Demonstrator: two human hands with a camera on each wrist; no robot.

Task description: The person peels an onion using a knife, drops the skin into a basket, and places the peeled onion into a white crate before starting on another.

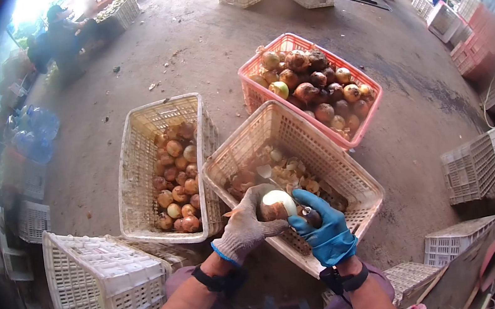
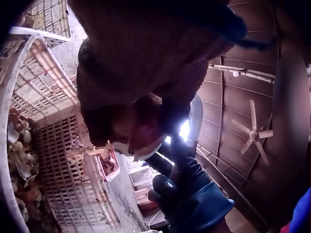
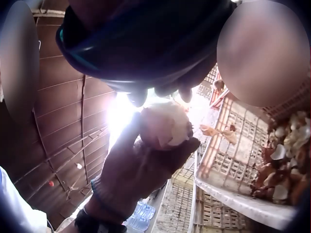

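Note:
In the head view my left hand, in a pale knit glove, grips a partly peeled onion over the middle crate. White flesh shows on the onion's upper side, with brown skin lower down. My right hand, in a blue rubber glove, curls round a dark-handled tool whose far end is hidden. Its thumb and fingertips are right at the onion's right side. The right wrist view shows the onion from below, between the knit glove and the blue fingertips. Loose peelings lie in the crate below.
The middle crate stands between my knees. To its left, a pale crate holds several brown onions; beyond it, a red crate is heaped with onions. Stacked crates stand at near left. People sit farther off.

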